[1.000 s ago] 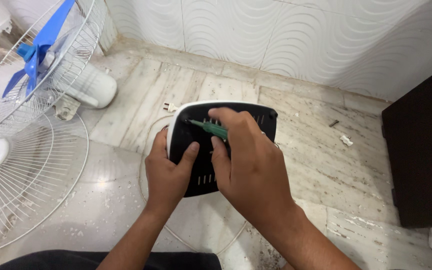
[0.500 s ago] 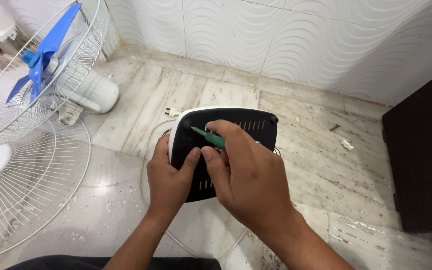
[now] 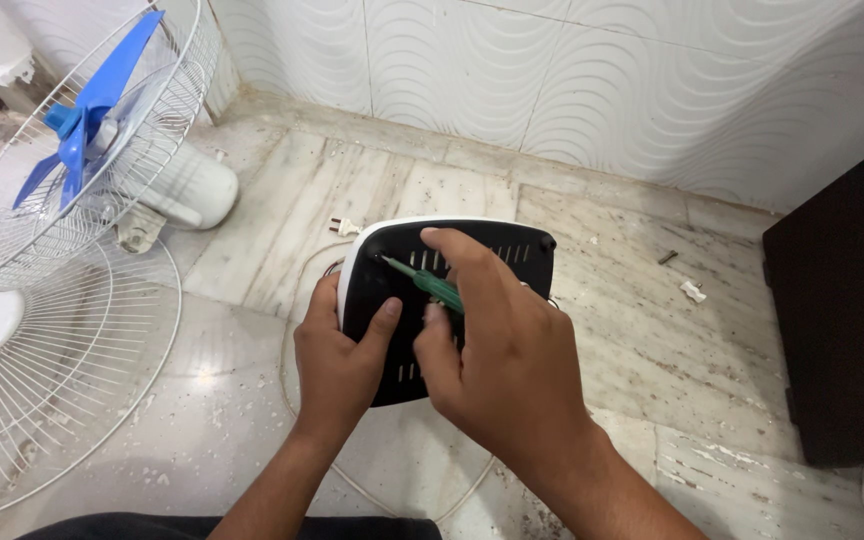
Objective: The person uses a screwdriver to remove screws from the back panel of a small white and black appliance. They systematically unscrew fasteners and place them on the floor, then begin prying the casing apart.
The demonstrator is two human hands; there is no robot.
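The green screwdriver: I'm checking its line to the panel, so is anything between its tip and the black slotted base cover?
Nothing visible is. The green screwdriver, held in the right hand, has its tip at the black cover near the top-left corner. The left hand grips the cover's left edge, below the tip.

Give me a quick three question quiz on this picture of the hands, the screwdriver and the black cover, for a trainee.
1. True or false: the right hand holds the green screwdriver.
2. What does the left hand grip? A) the blue fan blade B) the black cover C) the plug
3. Where does the screwdriver's tip point: toward the cover's upper left corner or its lower right corner?

Key
1. True.
2. B: the left hand grips the cover's left edge.
3. Upper left corner.
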